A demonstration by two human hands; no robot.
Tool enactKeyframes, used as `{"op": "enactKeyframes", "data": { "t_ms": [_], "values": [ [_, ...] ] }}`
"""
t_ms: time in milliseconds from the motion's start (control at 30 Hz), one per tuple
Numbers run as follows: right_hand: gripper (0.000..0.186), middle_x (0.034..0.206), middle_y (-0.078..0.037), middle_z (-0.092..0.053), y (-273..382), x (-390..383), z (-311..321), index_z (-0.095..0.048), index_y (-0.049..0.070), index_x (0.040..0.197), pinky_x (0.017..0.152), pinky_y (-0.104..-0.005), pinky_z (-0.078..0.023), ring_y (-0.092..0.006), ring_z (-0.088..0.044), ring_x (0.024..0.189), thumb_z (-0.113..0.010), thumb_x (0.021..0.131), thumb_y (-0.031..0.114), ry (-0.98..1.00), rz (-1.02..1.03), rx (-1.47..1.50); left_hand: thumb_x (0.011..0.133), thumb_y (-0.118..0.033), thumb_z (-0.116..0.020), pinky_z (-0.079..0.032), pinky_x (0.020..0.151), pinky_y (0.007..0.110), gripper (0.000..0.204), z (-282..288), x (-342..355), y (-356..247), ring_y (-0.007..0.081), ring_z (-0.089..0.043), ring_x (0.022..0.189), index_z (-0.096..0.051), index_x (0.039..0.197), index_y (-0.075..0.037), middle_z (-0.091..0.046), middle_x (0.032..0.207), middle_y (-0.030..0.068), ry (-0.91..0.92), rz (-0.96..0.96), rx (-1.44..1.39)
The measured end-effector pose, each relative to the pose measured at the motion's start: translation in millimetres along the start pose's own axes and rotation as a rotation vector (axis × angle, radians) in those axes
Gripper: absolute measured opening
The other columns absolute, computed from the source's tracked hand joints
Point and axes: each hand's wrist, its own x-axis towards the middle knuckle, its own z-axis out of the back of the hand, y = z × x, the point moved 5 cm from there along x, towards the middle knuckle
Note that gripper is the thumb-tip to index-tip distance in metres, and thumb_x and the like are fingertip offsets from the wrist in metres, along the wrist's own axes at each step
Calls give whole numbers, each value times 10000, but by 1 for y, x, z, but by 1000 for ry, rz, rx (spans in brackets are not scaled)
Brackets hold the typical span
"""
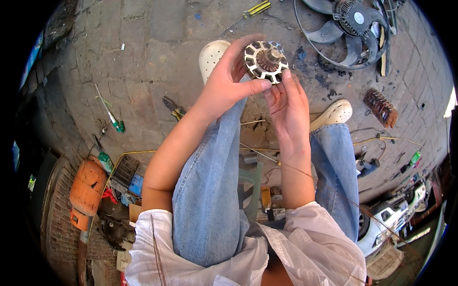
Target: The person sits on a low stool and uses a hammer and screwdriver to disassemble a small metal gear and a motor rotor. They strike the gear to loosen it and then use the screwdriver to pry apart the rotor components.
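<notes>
Between my two hands is a round metal motor part [261,66], with a ring of dark slots, a copper-toned centre and a short steel hub facing up. My left hand [229,81] grips its left side, the thumb along the lower rim and the fingers curled mostly behind it. My right hand [286,100] holds it from below and the right, with fingertips at the rim. Both hands are above my knees, over the paved floor [138,71].
A fan assembly [358,24] lies at upper right, near a brush [380,107]. Pliers [174,107] and screwdrivers [114,124] lie on the floor. An orange gas cylinder [88,188] stands lower left, beside assorted clutter. A white car [389,214] appears at lower right.
</notes>
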Motion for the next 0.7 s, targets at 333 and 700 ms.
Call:
{"op": "enactKeyframes", "data": {
  "t_ms": [333,700],
  "values": [
    [377,1163,-160,-637,-28,14,8,-546,-29,1197,905,-361,-554,-233,-641,1059,-479,1032,304,2,-119,-19,666,-172,-874,-412,1075,396,826,22,3,14,268,-528,1249,-465,1362,4,-566,1276,155,-210,-132,547],
    [281,1042,-149,-668,-54,36,104,-528,-43,1146,756,-316,-568,-188,-662,882,-564,989,188,-286,97,-479,620,-276,-896,-428,1051,418,886,44,45,51,320,-565,1172,-474,1345,7,-573,1246,163,-233,-133,1226]
  ]
}}
